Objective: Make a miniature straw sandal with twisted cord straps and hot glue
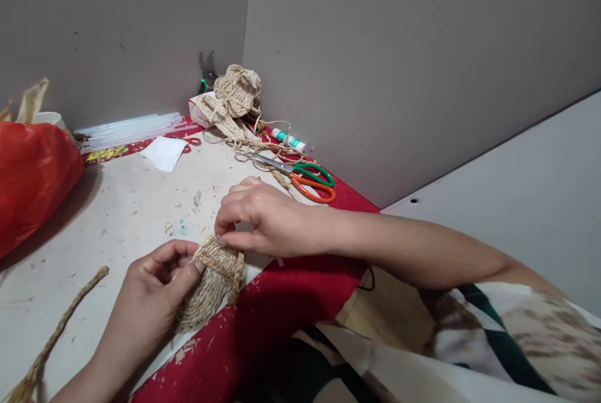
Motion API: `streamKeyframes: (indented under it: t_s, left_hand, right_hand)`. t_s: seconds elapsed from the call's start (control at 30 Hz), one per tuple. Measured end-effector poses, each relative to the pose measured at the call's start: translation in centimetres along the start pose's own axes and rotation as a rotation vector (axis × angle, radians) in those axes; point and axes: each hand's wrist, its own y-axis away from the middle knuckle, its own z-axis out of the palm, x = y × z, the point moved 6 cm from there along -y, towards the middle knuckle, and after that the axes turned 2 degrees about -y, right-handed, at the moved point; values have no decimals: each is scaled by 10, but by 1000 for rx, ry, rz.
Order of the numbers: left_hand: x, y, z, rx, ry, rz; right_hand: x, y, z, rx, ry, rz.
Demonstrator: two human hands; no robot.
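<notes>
A small woven straw piece (206, 300), made of coiled or plaited cord, sits at the table's near edge with a strap-like braid across it. My left hand (157, 284) grips its left side between thumb and fingers. From above, my right hand (263, 215) pinches at its top edge, thumb and fingertips together. Whether a strand lies between those fingertips is too small to make out. To the left lies a loose twisted straw cord (66, 321), apart from both hands.
Scissors (300, 178) with green and orange handles lie beyond my right hand. Behind them are a glue stick (288, 140), another woven straw piece (238, 90), pruning shears (206, 71) and clear sticks (136, 131). A white paper (165, 153) and red bag (37, 181) are leftward. Grey walls enclose the corner.
</notes>
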Motion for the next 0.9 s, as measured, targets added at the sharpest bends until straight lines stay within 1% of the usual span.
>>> streamKeyframes:
  t_s: [0.1,0.23,0.37,0.5,0.6,0.67,0.73,0.8,0.9]
  left_hand:
    - [0,-2,0,-15,-4,26]
    - [-6,-4,-1,-41,-2,45]
    - [-9,-3,-3,-29,-55,37]
    - [-4,0,-1,-8,-110,42]
    - [-1,0,-1,17,-103,39]
    - [0,0,-2,39,-82,25]
    - [2,1,-4,54,-61,22]
    - [3,1,-7,80,-33,30]
    - [1,-1,-12,132,27,33]
  right_hand:
    - [-3,-3,10,-117,130,-60]
    - [-7,-8,14,-147,239,-118]
    - [-10,-13,17,-220,279,-101]
    - [-12,-17,25,-291,286,-79]
    - [-8,-20,28,-268,273,-80]
    - [-4,-20,25,-242,248,-62]
    - [1,-18,16,-209,204,-37]
    - [3,-15,4,-150,155,-27]
    - [1,-8,-16,-12,91,-52]
